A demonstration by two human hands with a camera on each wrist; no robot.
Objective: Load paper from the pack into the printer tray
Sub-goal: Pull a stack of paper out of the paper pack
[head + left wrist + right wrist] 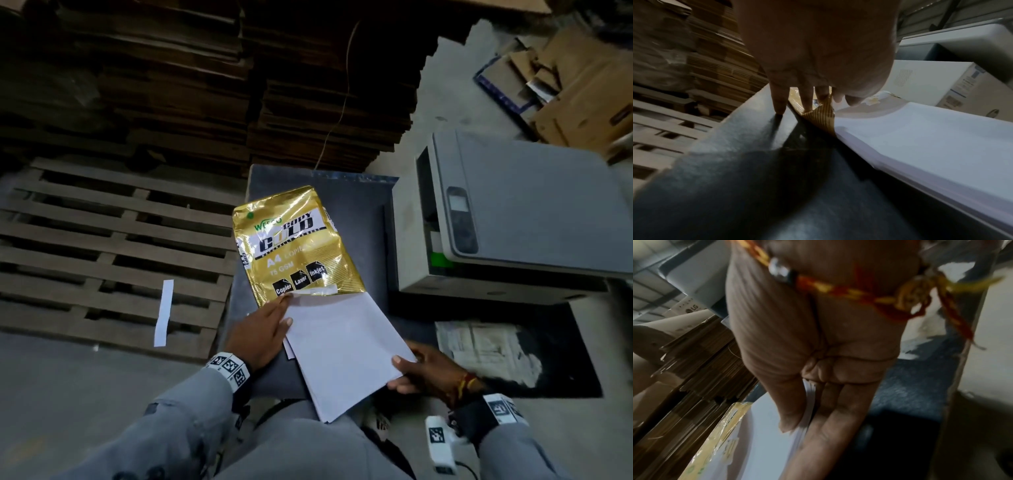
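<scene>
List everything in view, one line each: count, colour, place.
paper pack: one, gold, on the table, open end toward the person.
paper stack: one, white, half out of the paper pack's open end.
printer: one, grey, right of the paper pack.
table: one, dark, under the paper pack.
pallet: one, grey-brown, floor at left.
paper strip: one, white, on the pallet.
cardboard stacks: several, brown, behind the table.
left hand: one, grey-sleeved, rests on the paper pack's open edge.
right hand: one, grey-sleeved, grips the paper stack's near corner.
</scene>
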